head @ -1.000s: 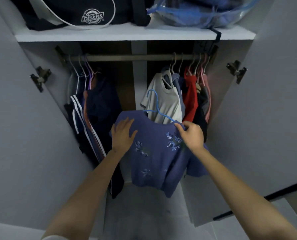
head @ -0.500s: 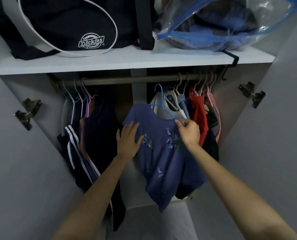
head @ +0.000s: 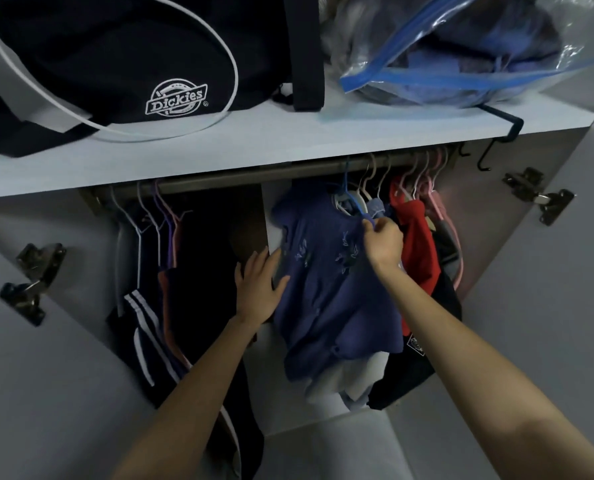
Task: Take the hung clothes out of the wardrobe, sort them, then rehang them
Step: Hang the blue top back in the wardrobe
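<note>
Open wardrobe (head: 548, 306), white shelf (head: 288, 140) above the rail (head: 254, 174), black Dickies bag (head: 115, 64) and clear storage bag (head: 462, 46) on top. Left side, dark clothes (head: 191, 271); right side, red top (head: 417, 244). Between them the blue top (head: 323, 289) on its blue hanger (head: 349, 199), up at the rail: right hand (head: 384, 242) pinches its shoulder, left hand (head: 259, 289) flat, fingers spread, against its side

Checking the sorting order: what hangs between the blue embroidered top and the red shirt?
Head view: white hangers with a pale blue-grey garment, partly behind the right hand.
</note>
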Available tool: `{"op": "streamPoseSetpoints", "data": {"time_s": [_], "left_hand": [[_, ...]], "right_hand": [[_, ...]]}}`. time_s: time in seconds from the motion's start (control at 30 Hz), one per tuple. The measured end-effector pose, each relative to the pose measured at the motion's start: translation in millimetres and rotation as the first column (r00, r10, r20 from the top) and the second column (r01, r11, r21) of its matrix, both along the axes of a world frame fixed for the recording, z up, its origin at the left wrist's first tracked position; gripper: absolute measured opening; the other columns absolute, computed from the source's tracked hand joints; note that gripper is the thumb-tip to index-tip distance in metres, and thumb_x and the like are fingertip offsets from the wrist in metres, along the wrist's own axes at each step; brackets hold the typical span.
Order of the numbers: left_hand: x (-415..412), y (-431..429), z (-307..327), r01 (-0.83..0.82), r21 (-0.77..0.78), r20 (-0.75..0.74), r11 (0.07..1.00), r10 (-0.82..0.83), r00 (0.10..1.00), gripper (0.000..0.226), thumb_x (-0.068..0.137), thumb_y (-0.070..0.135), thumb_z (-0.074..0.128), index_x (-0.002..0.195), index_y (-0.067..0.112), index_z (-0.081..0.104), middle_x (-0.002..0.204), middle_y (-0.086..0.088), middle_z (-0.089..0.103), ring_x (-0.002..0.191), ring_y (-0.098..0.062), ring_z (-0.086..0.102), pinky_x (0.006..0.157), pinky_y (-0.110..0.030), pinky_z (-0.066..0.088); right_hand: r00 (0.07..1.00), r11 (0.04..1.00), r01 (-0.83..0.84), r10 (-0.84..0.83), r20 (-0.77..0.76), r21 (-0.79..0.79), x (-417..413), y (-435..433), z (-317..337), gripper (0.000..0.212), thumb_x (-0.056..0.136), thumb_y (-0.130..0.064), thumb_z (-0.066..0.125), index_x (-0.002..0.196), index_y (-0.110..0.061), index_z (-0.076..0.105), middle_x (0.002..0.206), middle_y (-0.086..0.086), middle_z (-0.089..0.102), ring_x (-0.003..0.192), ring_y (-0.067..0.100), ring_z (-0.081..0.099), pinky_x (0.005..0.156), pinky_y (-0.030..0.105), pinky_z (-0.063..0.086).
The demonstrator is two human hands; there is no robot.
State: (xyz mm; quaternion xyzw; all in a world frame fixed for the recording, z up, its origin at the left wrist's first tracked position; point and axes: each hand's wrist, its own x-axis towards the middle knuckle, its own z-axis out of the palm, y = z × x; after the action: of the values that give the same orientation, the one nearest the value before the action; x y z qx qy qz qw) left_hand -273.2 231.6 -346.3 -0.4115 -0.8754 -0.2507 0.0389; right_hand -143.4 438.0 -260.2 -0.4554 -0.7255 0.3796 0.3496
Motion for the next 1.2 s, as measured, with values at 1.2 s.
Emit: {"op": "streamPoseSetpoints", "data": {"time_s": [1.2], "left_hand": [[110.5,101.6,-14.3,0.367,0.192,-0.052,0.91,-0.364,0.93,0.067,0.096,0.057,0.037,0.153,0.022,0.033,0.16,-0.004,0.03,0.15,-0.026,0.021,0.12,-0.052,0.015]], "right_hand": [[0.974,0.947,0.0,-0.073,0.213,0.323,165.7,-26.5,-58.8,0.041,0.085,-0.011,0.066,0.126,-0.01,0.061,0.12,0.009,0.065,0.112,0.03,0.056,0.096,0.031,0.039]]}}
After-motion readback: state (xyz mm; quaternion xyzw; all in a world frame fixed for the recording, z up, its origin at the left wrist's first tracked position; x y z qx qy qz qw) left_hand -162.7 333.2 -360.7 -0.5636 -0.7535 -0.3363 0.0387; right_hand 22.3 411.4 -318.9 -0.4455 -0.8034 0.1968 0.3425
